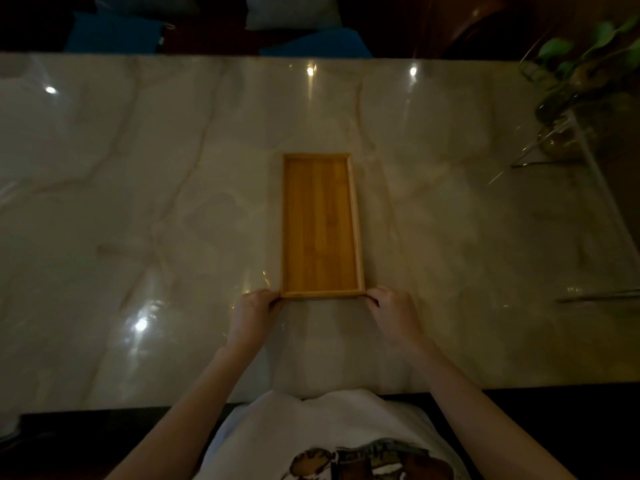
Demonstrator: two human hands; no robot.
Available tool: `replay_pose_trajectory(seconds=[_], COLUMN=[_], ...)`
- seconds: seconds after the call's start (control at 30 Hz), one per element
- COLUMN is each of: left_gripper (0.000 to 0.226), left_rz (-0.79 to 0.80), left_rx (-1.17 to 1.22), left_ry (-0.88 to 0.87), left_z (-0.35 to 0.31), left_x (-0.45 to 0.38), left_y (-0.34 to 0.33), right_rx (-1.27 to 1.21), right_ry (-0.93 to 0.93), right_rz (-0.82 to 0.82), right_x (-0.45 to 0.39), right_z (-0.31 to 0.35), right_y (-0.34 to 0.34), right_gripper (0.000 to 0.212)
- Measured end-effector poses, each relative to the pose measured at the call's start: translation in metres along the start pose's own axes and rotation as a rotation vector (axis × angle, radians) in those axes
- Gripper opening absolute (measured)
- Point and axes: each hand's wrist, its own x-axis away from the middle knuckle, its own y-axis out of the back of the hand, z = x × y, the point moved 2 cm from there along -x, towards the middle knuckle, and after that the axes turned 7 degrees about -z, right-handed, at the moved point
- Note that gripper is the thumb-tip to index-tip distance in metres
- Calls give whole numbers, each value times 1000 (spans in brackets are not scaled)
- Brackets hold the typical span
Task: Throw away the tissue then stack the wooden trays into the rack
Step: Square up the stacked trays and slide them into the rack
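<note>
A long, empty wooden tray (320,223) lies flat on the marble table (138,202), its short end toward me. My left hand (252,313) pinches the tray's near left corner. At the near right corner my right hand (391,313) does the same, fingers curled against the rim. No tissue shows anywhere in view. A clear, see-through rack (588,188) stands at the table's right side.
A potted green plant (581,64) sits at the far right corner beside the clear rack. Blue and grey cushions (294,15) lie beyond the table's far edge. The near table edge runs just in front of my white shirt.
</note>
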Motion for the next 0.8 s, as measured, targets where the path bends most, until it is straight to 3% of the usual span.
replay_pose_trajectory(seconds=[0.1,0.17,0.3,0.53,0.8], left_gripper=[14,21,31,45,43], left_rz=[216,290,145,65,27], left_rx=[46,137,324,779,929], left_ry=[116,195,383,523,683], left_z=[13,20,12,-20,-17], left_x=[-21,-39,-74,-106,-107], left_y=[2,5,8,-4,-11], right_rx=[-27,-110,-335,-830,-857], right_ry=[14,-18,-213,-484,-528], right_rz=[128,122,-2,54,-8], right_x=[-16,-28,-60,-102,-114], right_z=[-7,-11,-7,23,20], right_y=[9,18,26,14,-1], right_gripper=[25,30,32,42,40])
